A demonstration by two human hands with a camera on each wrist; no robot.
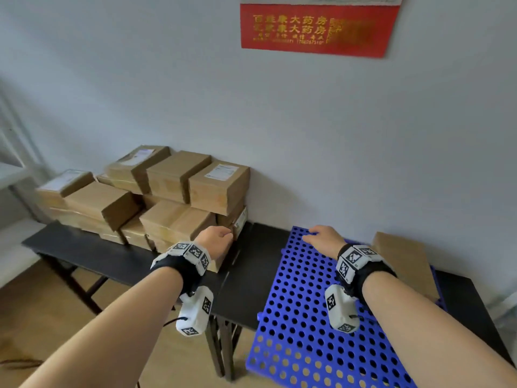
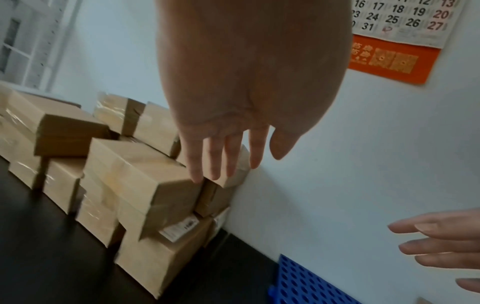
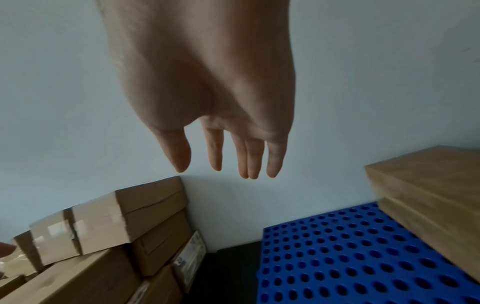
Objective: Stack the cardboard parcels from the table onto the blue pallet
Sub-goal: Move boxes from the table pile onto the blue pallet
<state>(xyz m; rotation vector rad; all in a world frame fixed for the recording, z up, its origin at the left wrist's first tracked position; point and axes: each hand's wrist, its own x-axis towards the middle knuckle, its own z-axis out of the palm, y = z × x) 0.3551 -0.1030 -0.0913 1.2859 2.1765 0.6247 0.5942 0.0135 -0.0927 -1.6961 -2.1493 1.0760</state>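
Observation:
Several brown cardboard parcels (image 1: pixel 167 197) are piled on the left of the black table (image 1: pixel 251 275), against the wall. To their right lies the blue perforated pallet (image 1: pixel 302 317), with two parcels (image 3: pixel 428 195) stacked at its far right (image 1: pixel 402 261). My left hand (image 1: pixel 223 236) hovers at the right front of the pile. Its fingers (image 2: pixel 221 162) are straight and hold nothing, the tips close over a parcel's top edge (image 2: pixel 145 174). My right hand (image 1: pixel 316 233) is over the pallet's far left corner, its fingers (image 3: pixel 244 160) straight and empty.
The wall stands directly behind the parcels and pallet, with a red calendar (image 1: pixel 316 26) hung high on it. The pallet's near end juts past the table's front edge above the wooden floor (image 1: pixel 42 317). A strip of bare table separates pile and pallet.

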